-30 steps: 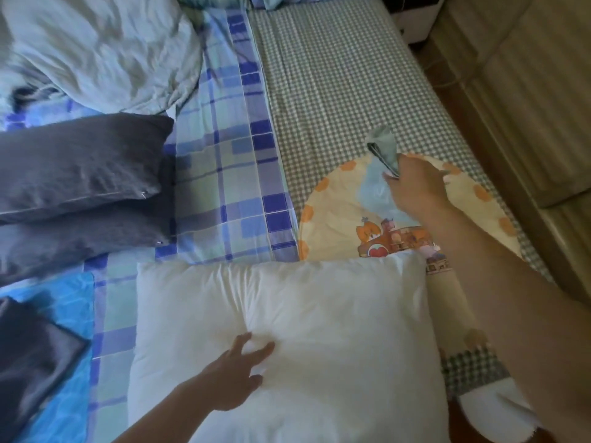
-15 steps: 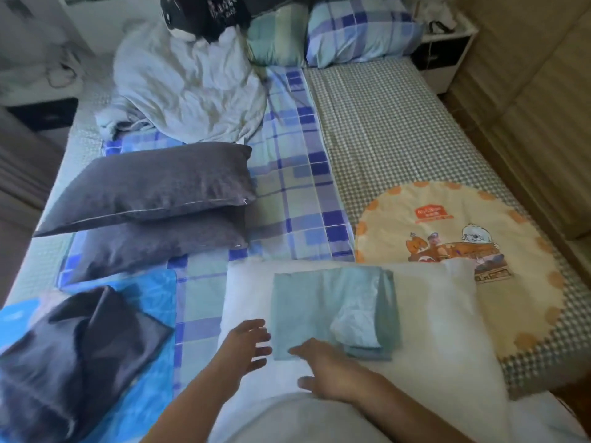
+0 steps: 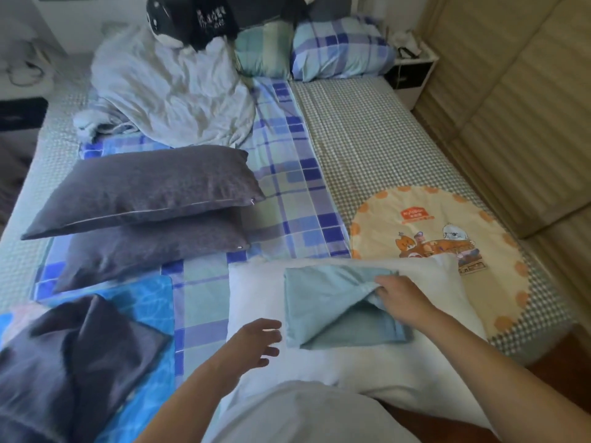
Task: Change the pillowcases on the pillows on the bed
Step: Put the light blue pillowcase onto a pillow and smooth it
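Far left of both hands, a crumpled dark grey pillowcase point(image 3: 73, 356) is lying on a blue water-patterned cloth point(image 3: 153, 302) at the near edge of the bed point(image 3: 383, 148). Beyond that, well up from the hands, two dark grey pillows point(image 3: 144, 187) are sitting stacked, the upper one overlapping the lower point(image 3: 153, 247), with a rumpled pale blanket point(image 3: 172, 94) behind them.

The left hand point(image 3: 256, 342) is hovering with fingers spread and relaxed, holding nothing, its fingertips just beside the left edge of the folded teal pillowcase point(image 3: 326, 302); whether they are brushing the bare white pillow point(image 3: 256, 282) underneath is hard to tell from this angle.

The teal pillowcase is lying on top of the white pillow, between the two hands. The right hand point(image 3: 399, 298) is pinching the top layer at the pillowcase's upper right corner, fingers curled round the fabric and lifting it so the fold is opening beneath the grip.

Just right of that hand, a round cream cartoon mat point(image 3: 431, 225) is lying on the checked sheet, partly tucked under the white pillow's far corner.
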Motion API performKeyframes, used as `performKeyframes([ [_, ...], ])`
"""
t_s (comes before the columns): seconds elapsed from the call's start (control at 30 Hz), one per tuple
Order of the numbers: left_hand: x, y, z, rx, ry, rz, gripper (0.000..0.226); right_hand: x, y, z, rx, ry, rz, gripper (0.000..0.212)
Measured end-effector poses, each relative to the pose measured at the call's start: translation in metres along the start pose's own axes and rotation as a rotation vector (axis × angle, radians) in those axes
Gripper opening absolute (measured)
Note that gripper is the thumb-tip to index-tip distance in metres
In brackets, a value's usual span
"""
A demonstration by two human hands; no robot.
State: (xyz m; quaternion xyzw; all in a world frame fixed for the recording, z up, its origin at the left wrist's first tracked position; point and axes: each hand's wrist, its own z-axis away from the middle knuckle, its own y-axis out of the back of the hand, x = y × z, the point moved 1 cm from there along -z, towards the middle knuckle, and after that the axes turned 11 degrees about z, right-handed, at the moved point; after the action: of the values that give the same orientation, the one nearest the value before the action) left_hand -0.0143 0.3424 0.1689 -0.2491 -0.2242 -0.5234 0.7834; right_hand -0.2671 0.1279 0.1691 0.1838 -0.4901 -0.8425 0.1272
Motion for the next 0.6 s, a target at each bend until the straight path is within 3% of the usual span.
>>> performKeyframes([
  [0.13,0.071,-0.058,0.037,-0.229,-0.234,-0.176,0.105,-0.087,0.136,0.028,0.195,0.203,-0.119,0.023],
  [0.2,0.122,-0.088,0.065,-0.203,-0.445,-0.152,0.117,-0.122,0.21,0.055,0.255,0.271,-0.218,0.024],
  [0.3,0.197,-0.109,0.102,-0.121,-0.719,-0.123,0.099,-0.154,0.308,0.098,0.364,0.319,-0.362,0.017],
  [0.4,0.264,-0.105,0.133,0.064,-0.996,-0.361,0.08,-0.17,0.388,0.133,0.484,0.357,-0.457,0.013],
  [0.53,0.341,-0.076,0.158,0.349,-1.152,-0.444,0.042,-0.17,0.453,0.155,0.511,0.341,-0.474,0.016],
  [0.6,0.369,-0.065,0.176,0.582,-1.212,-0.551,0.035,-0.169,0.469,0.158,0.475,0.325,-0.504,0.017],
])
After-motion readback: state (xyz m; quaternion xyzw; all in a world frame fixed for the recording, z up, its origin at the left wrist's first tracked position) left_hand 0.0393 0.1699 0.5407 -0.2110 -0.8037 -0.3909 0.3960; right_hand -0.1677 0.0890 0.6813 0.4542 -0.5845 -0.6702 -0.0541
